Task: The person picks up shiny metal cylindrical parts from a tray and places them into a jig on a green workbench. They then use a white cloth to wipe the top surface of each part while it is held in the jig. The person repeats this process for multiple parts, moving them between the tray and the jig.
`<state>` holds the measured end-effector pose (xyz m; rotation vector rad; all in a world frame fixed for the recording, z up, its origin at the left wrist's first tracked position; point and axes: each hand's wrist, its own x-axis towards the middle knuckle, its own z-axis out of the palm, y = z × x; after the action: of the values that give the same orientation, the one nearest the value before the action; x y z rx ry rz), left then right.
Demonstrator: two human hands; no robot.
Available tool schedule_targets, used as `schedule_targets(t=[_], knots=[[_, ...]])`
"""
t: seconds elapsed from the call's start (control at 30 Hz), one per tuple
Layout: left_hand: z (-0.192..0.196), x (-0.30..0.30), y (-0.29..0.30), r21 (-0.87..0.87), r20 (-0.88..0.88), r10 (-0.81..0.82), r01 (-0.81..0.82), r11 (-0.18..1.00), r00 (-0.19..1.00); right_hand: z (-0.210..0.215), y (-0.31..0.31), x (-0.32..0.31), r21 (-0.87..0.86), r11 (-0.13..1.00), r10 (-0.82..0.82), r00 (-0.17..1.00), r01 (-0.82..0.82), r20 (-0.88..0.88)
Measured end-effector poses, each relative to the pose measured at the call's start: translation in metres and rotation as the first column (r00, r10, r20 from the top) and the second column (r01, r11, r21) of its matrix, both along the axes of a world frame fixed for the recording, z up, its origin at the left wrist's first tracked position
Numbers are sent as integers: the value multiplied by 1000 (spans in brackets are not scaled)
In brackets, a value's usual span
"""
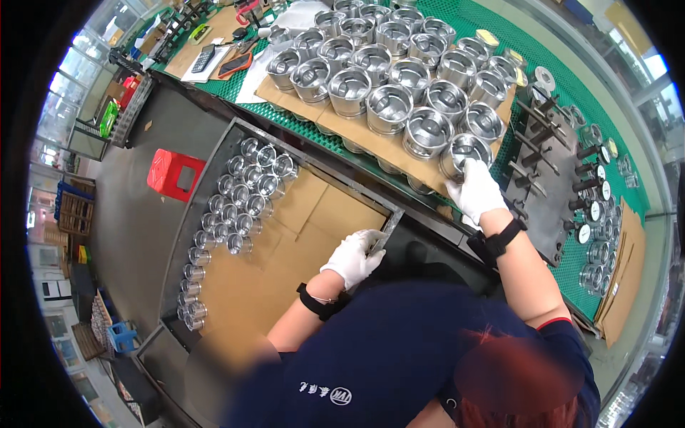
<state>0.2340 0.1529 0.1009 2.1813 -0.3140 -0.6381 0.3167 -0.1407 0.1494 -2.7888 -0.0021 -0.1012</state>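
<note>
In a white glove, my right hand (477,191) reaches to the near right corner of a group of shiny metal pistons. Its fingers are bent over the rim of the corner piston (464,151), which stands on a cardboard sheet (342,123). My left hand (353,258), also gloved in white, is lower down by a large metal-edged bin. Its fingers curl round the bin's near right rim (389,227); the fingertips are partly hidden. Inside the bin, several more pistons (246,185) stand in rows at the left on brown cardboard (285,264).
Right of the pistons, a grey metal plate (549,189) carries upright tools and dial gauges (592,210). Green matting (464,14) covers the bench. A calculator (204,58) and an orange-cased device (235,65) lie far left. A red stool (171,173) stands on the floor beside the bin.
</note>
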Motion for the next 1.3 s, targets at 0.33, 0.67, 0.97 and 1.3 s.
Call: schedule_targets(t=[0.33, 0.67, 0.97, 1.3], knots=[[89, 5, -102, -429, 214, 32, 65, 901, 976, 59, -69, -95, 946, 31, 540, 791, 322, -287], [115, 24, -300, -243, 491, -207, 362, 900, 846, 66, -248, -179, 943, 97, 246, 910, 318, -333], [118, 48, -406, 309, 510, -580, 494, 812, 635, 22, -288, -207, 902, 214, -61, 926, 376, -372], [72, 71, -394, 190, 659, -540, 578, 793, 523, -10, -256, -184, 845, 348, -70, 910, 406, -409]])
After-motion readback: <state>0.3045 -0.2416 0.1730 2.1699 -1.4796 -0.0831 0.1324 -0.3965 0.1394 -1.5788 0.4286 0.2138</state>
